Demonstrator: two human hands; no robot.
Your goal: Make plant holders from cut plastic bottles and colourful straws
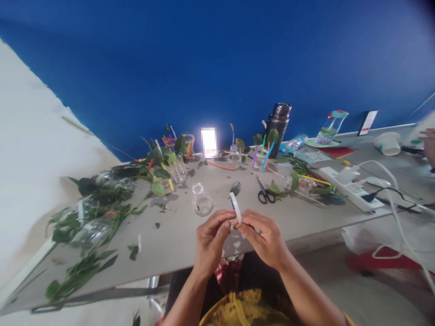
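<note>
Over the front of the table, my left hand [214, 237] and my right hand [263, 235] come together around a narrow white strip [236, 208]. The strip stands up tilted, with a bit of blue on its left side. My right thumb and fingers pinch its lower end. The fingertips of my left hand are closed against the same end, partly hiding it. Just beyond lies a single dark green leaf [235, 187]. A small clear bottle [201, 201] stands to the left, and black-handled scissors [266, 194] lie to the right.
Leafy cuttings [115, 213] and clear bottles cover the table's left side. Small jars with coloured sticks, a bright light [209, 142] and a dark thermos [279, 129] line the blue wall. To the right are a power strip [350, 188], cables and a paper cup [388, 143]. Another person's hand [428, 142] shows far right.
</note>
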